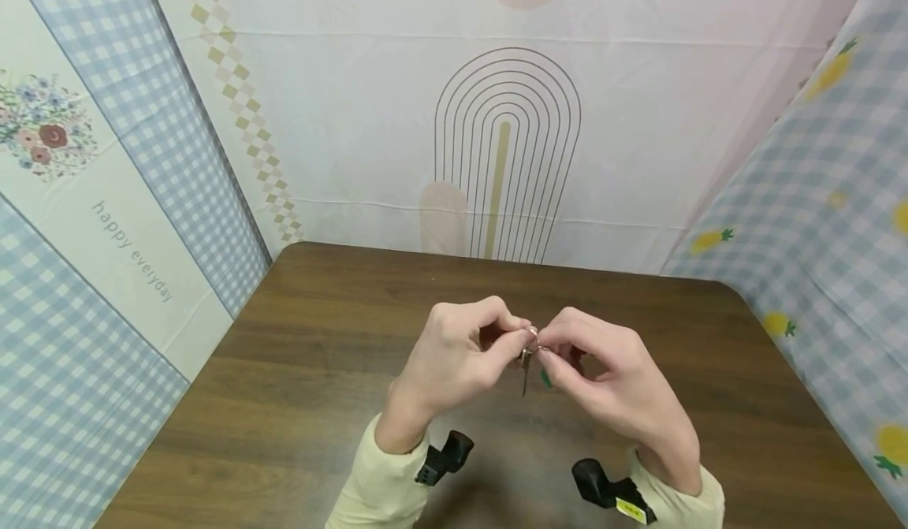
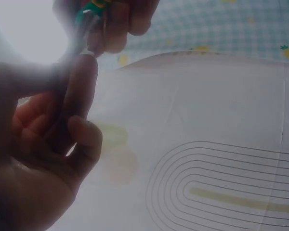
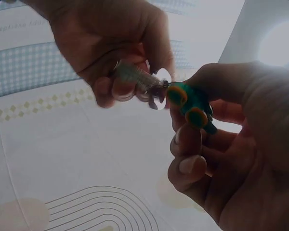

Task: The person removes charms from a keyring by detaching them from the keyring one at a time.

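Both hands meet over the table, close together. My left hand point(image 1: 454, 355) pinches a small silver key ring point(image 1: 533, 338) between thumb and forefinger. A metal key point(image 1: 525, 378) hangs down from it, and its ridged blade point(image 3: 132, 74) shows blurred beside the left fingers in the right wrist view. From the other side, my right hand point(image 1: 617, 367) pinches the thin metal link of a keychain charm. That charm point(image 3: 192, 103) is green with orange-rimmed round parts and hangs by the right fingertips. In the left wrist view only a green piece of the charm point(image 2: 89, 10) shows.
A brown wooden table point(image 1: 284, 403) lies below the hands. Behind it hangs a white cloth point(image 1: 340, 127) with printed arches, and checked cloths hang at both sides. Black wrist cameras sit at the left cuff point(image 1: 386, 474) and the right cuff point(image 1: 684, 493).
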A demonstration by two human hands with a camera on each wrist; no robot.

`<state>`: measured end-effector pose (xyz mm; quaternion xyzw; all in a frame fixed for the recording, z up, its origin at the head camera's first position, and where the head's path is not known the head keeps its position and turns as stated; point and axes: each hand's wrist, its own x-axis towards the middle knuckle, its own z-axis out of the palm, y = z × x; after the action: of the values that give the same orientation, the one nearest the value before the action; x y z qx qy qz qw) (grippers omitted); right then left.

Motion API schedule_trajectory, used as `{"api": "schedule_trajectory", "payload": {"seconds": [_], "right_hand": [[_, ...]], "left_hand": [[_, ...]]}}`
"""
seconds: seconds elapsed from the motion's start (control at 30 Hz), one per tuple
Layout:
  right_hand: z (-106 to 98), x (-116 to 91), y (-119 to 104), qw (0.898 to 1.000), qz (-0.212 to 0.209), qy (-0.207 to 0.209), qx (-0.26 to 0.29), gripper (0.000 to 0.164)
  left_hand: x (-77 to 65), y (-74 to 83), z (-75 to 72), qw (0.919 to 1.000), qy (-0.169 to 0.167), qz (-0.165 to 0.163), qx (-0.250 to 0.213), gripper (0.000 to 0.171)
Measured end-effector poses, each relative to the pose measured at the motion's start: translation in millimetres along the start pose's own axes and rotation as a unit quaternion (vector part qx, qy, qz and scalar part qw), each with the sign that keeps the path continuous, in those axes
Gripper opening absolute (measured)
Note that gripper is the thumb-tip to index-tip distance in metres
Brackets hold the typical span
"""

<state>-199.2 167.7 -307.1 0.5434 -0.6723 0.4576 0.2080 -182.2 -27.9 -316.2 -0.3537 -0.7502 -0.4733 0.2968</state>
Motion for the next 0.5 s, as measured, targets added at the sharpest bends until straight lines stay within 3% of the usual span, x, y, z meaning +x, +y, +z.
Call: {"api": "schedule_trajectory", "payload": {"seconds": [0.2, 0.5], "right_hand": [[-0.2, 0.8, -1.3, 0.999, -0.024, -0.01, 0.031, 0.008], [1.9, 3.7, -6.2, 0.998, -0.038, -0.006, 0.043, 0.006]], "left_hand": [[-0.9, -2.2, 0.0, 0.9979, -0.028, -0.048, -0.032, 0.012], [-1.8, -2.8, 0.1, 0.9924, -0.062, -0.092, -0.053, 0.015]]}}
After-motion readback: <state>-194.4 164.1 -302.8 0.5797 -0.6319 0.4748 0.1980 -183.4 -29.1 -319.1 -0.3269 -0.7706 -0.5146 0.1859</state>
